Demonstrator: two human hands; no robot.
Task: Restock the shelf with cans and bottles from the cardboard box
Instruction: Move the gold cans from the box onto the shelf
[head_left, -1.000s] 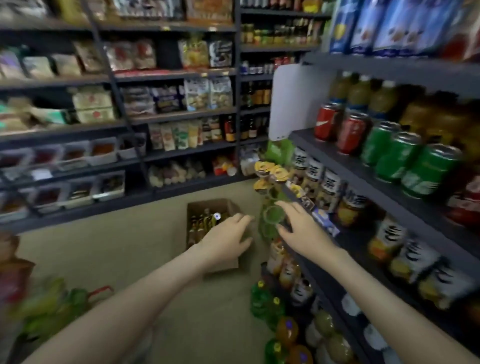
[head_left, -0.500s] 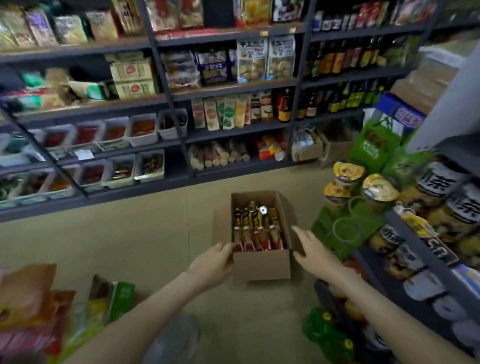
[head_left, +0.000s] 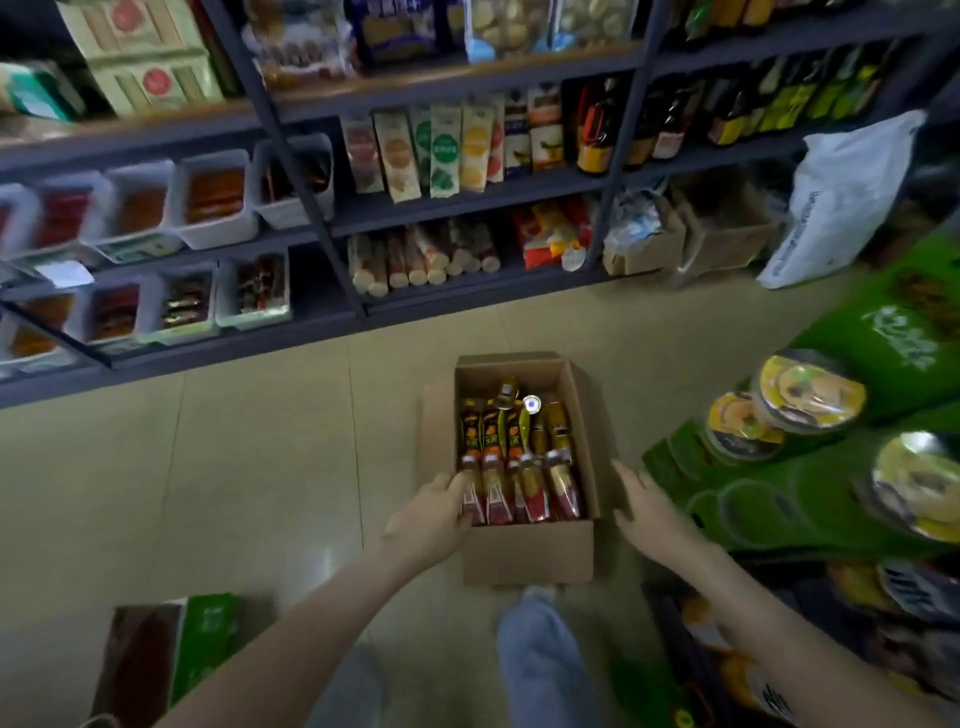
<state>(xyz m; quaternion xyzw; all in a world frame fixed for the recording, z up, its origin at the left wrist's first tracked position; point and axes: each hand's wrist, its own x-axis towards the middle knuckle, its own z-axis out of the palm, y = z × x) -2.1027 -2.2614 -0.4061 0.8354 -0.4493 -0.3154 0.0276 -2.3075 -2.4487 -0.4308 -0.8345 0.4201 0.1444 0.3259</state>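
1. Down on the pale tiled floor (head_left: 260, 467), seen from the head camera, an open brown cardboard box (head_left: 527, 551) is sitting in the aisle, just ahead of the person's blue-trousered knee (head_left: 540, 654).
2. Slim bottles with red and orange labels (head_left: 519, 467) are lying packed side by side inside the box, filling its near part, while the far end is showing bare cardboard.
3. On the box's left rim, the left hand (head_left: 431, 519) is resting with fingers loosely curled, fingertips touching the nearest bottle; whether it is actually gripping that bottle cannot be told.
4. Just right of the box, the right hand (head_left: 652, 506) is hovering released, fingers spread and grasping nothing.
5. To the right, a green display stand (head_left: 810, 493) is carrying round foil-lidded bowls (head_left: 810, 389).
6. Across the aisle, dark metal shelving (head_left: 467, 208) is holding snack packets, white tubs and dark bottles.
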